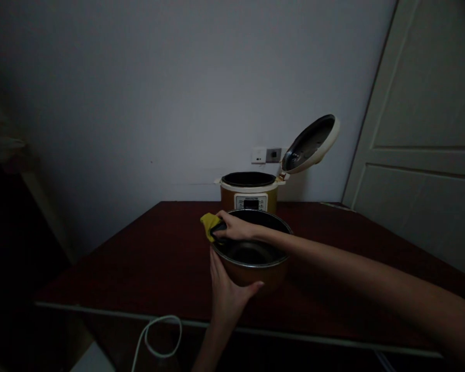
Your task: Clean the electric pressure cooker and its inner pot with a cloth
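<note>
A round cooking pot [251, 261], dark inside with a shiny rim and brown outside, is in front of me, tipped a little toward me. My left hand [228, 289] grips its near left side from below, thumb spread across the front wall and fingers up along the side. Reaching across the pot's mouth, my right hand [232, 227] is closed on a yellow cloth [209, 225] at the left rim. Part of the cloth hangs outside the rim. Behind the pot stands a multi-cooker [269, 200] with its lid [313, 144] raised to the right. The pot hides the cooker's lower front.
Everything stands over a dark red table [147, 258] with a pale front edge. A white cord [158, 355] loops below that edge on the left. Wall sockets [259, 155] sit behind the cooker, and a panelled door [422, 155] is at the right.
</note>
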Motion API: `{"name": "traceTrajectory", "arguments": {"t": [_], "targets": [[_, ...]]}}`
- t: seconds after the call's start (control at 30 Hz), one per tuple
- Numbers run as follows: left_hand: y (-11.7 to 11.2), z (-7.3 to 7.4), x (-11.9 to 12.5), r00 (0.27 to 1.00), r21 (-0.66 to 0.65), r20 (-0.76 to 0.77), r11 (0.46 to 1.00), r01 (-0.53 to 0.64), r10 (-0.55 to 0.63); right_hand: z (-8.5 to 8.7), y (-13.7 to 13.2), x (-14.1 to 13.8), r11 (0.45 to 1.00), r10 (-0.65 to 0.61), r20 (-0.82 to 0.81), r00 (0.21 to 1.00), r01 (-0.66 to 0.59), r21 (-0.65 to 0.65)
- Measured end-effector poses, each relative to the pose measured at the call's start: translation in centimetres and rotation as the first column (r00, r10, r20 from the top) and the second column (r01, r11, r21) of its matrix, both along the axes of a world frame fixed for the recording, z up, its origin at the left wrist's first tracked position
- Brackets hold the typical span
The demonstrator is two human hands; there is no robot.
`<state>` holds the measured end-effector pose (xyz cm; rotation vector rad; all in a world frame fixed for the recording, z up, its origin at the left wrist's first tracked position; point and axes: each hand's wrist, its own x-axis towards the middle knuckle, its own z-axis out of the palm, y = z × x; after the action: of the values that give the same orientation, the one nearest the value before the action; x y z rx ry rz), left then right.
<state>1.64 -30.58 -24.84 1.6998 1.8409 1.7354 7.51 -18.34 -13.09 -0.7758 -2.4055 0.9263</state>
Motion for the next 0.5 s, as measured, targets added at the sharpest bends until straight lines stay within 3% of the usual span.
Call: {"name": "traceTrajectory", "arguments": {"t": [0.07, 0.13, 0.2, 0.33, 0.43, 0.5], "targets": [[-0.1, 0.0, 0.0, 1.000, 0.010, 0.000, 1.000, 0.019, -0.019, -0.1, 1.5, -0.2, 0.972, -0.118, 0.057, 0.991, 0.104, 0.209], [-0.1, 0.1, 0.0, 1.000, 0.015, 0.005, 1.000, 0.021, -0.021, -0.1, 3.0, 0.1, 0.889, -0.261, 0.116, 0.958, 0.192, 0.416], [-0.1, 0.2, -0.1, 1.000, 0.020, 0.005, 0.999, 0.029, -0.029, 0.0, 4.0, 0.7, 0.813, -0.376, 0.160, 0.913, 0.242, 0.529], [-0.2, 0.4, 0.0, 1.000, -0.010, 0.015, 1.000, 0.024, -0.023, 0.7, 4.3, 2.7, 0.780, -0.457, 0.245, 0.855, 0.253, 0.572], [-0.2, 0.4, 0.0, 1.000, -0.054, 0.025, 0.999, 0.002, -0.001, 1.6, 3.7, 4.6, 0.764, -0.539, 0.376, 0.754, 0.249, 0.595], [-0.2, 0.4, 0.0, 1.000, -0.062, 0.027, 0.998, -0.003, 0.004, 2.2, 3.3, 5.9, 0.781, -0.559, 0.460, 0.690, 0.252, 0.571]]}}
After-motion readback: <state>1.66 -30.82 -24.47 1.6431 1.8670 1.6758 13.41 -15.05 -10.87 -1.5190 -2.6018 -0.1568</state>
